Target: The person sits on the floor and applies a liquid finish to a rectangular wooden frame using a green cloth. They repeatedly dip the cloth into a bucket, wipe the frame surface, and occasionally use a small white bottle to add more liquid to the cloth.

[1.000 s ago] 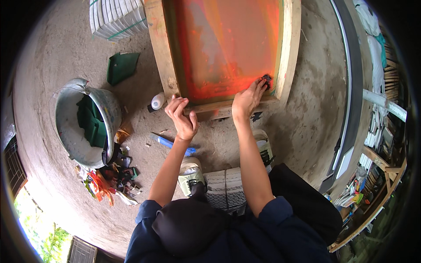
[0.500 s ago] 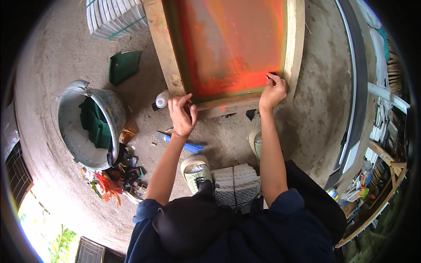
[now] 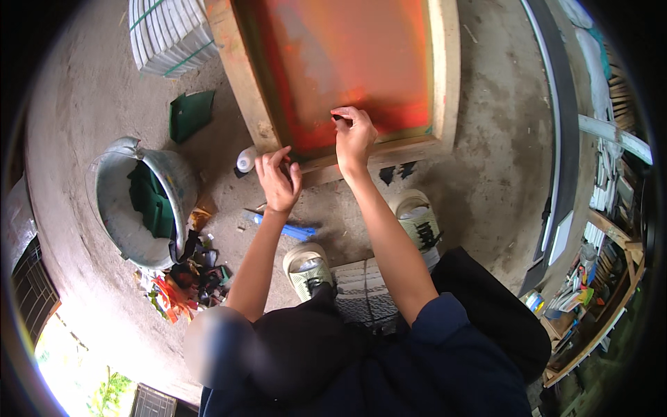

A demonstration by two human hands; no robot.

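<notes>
A wooden frame [image 3: 448,76] holds a mesh screen [image 3: 323,66] stained bright orange, which lies flat ahead of me. Over the near part of the mesh, my right hand [image 3: 356,135] pinches a small dark scrap [image 3: 338,119]; what it is made of is hard to tell. My left hand [image 3: 278,182] rests at the frame's near left corner, its fingers loosely bent and apart. A small green patch [image 3: 429,130] shows at the near right inner corner of the frame. Just left of my left hand stands a white bottle [image 3: 246,159].
To the left a grey bucket [image 3: 111,226] holds green pieces, with colourful scraps [image 3: 174,295] heaped beside it. A green sheet piece [image 3: 191,115] and a strapped white stack [image 3: 170,35] lie farther off. A blue-handled cutter [image 3: 288,228] is near my left shoe [image 3: 308,271].
My right hand has moved left from the frame's near right corner to over the mesh. The green patch at that corner now shows. My left hand stays at its corner.
</notes>
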